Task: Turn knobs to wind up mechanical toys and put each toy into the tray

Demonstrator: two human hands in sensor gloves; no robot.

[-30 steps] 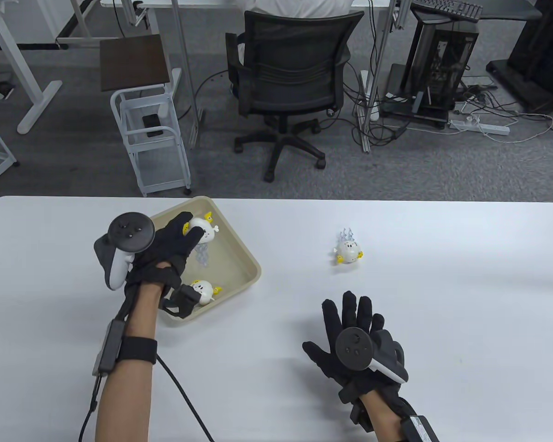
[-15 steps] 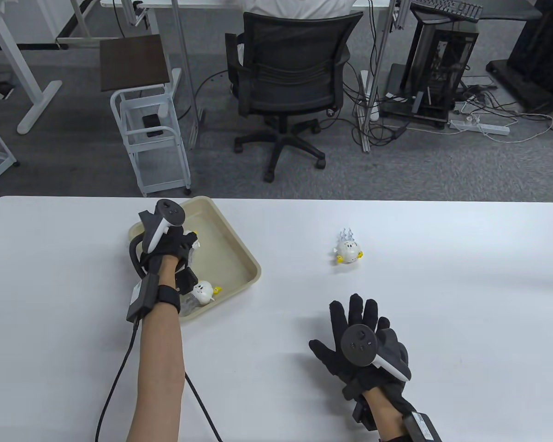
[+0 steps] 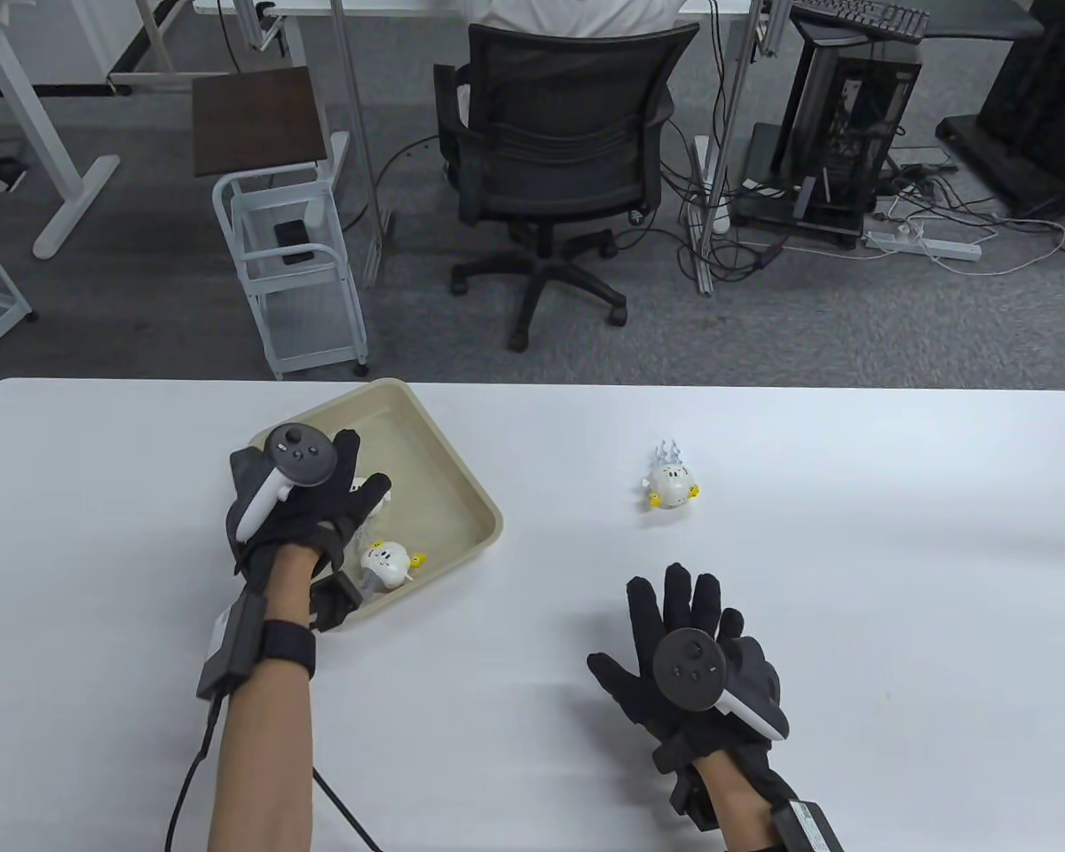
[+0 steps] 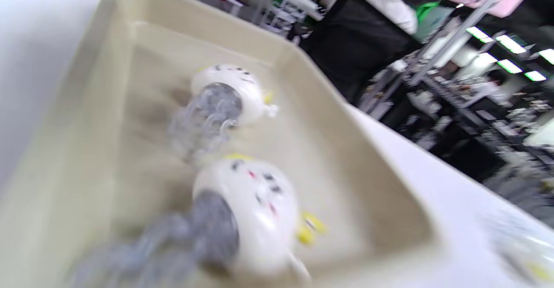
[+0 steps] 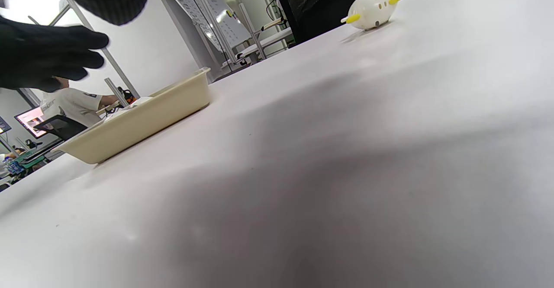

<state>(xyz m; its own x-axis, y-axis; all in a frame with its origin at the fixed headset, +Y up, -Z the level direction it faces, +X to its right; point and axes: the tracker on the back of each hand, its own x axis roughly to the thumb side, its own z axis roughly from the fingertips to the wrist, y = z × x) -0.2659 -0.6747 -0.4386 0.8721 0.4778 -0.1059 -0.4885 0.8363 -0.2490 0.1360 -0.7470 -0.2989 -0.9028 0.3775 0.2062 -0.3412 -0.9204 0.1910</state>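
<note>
One toy [image 3: 670, 484] sits out on the white table [image 3: 852, 577], well apart from the tray [image 3: 461, 484], off toward the right hand's side. It lies straight past the right hand [image 3: 688, 661], which is much nearer to it than the left hand [image 3: 306, 506]. The right hand is flat with fingers spread, holding nothing. The left hand hovers over the tray, fingers loose and empty. Only the left wrist view shows both toys [image 4: 246, 210] lying inside the tray, though blurred.
</note>
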